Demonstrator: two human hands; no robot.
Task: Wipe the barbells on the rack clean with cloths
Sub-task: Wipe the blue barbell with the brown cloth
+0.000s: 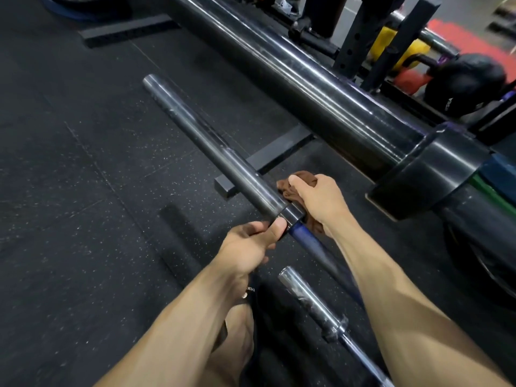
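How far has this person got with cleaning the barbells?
Nothing shows clearly as finished; shine alone does not prove wiping. In hand: the left hand grips the middle barbell at its collar, and the right hand holds a brown cloth against it. Probably left: the chrome barbell nearer the person and the thick black bar above, neither touched by the cloth.

A dark rubber gym floor, flecked with pale specks, fills the left and near ground. Black steel rack feet rest flat on it at centre and far left; a black kettlebell sits far right.
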